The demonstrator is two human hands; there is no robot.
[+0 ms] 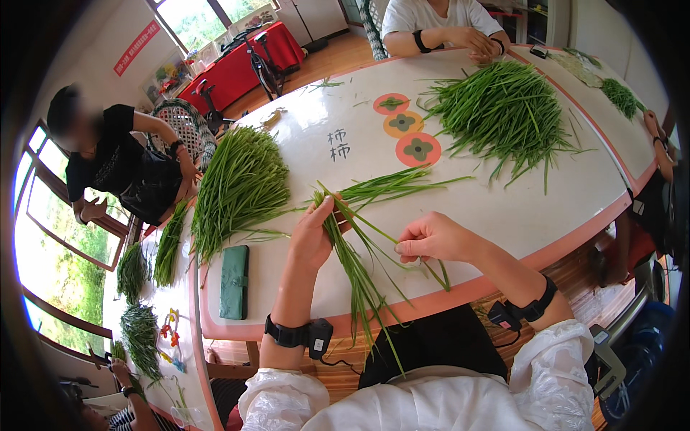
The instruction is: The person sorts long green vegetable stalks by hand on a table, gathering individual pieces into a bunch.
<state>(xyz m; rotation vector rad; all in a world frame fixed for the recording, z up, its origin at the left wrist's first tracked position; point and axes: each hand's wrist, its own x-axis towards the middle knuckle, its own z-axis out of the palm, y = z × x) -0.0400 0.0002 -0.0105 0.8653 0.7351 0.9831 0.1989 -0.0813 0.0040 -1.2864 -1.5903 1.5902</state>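
My left hand (312, 237) grips a thin bunch of long green stalks (353, 275), which look like garlic chives. Their cut ends show above the thumb, while the leaves hang past the table edge toward my lap. To its right, my right hand (442, 240) pinches one stalk (369, 220) that runs across from the bunch; its tip bends down below the fingers. Just beyond my hands, a small spread of loose stalks (391, 186) lies on the white table (512, 226). One large heap of chives (242, 183) sits to the left, and another heap (501, 113) lies at the far right.
A green wallet-like case (234, 283) rests left of my forearm. On the adjoining left table are chive bundles (171, 245) and a colourful toy ring (170, 331). People sit or stand around: one across (442, 32), one at left (121, 156), others at both edges.
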